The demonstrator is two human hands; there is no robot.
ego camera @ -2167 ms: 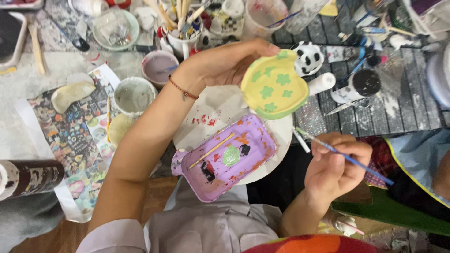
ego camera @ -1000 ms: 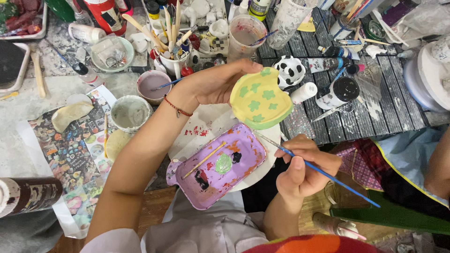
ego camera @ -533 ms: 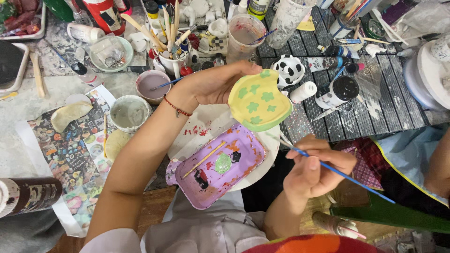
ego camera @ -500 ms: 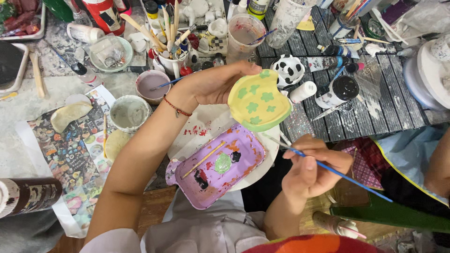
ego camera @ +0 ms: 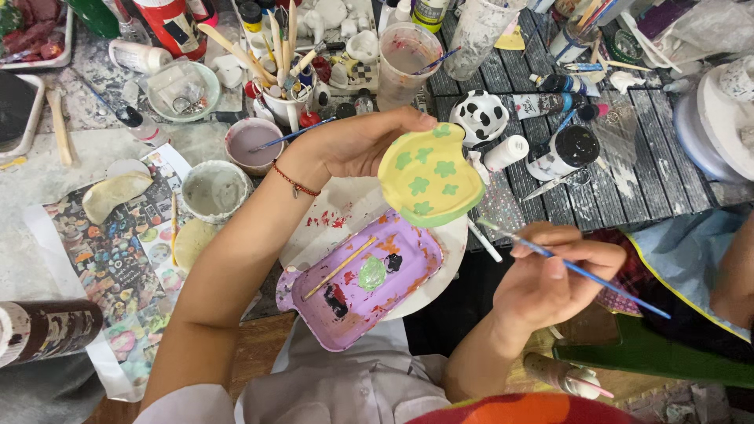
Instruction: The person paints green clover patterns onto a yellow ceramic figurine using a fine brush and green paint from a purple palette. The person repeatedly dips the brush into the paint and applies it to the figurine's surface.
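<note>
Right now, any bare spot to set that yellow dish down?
Two patches: the grey tabletop left of the mauve paint cup, above the printed paper, and the white plate's rim above the purple tray. The slatted black surface right of the black jar is mostly bare. Crowded: the top, around the brush cup.

Left hand [ego camera: 357, 145] holds dish [ego camera: 428, 174] up over plate [ego camera: 345, 212]. Palette tray [ego camera: 357, 283] sits on plate, nearer the person, with a stick [ego camera: 339, 268] lying in it. Right hand [ego camera: 550, 275], right of tray, holds brush [ego camera: 581, 268], tip just below dish. Spotted figurine [ego camera: 481, 116] behind dish. Two bowls [ego camera: 214, 191] left of plate, brush cup [ego camera: 283, 102] behind them.
</note>
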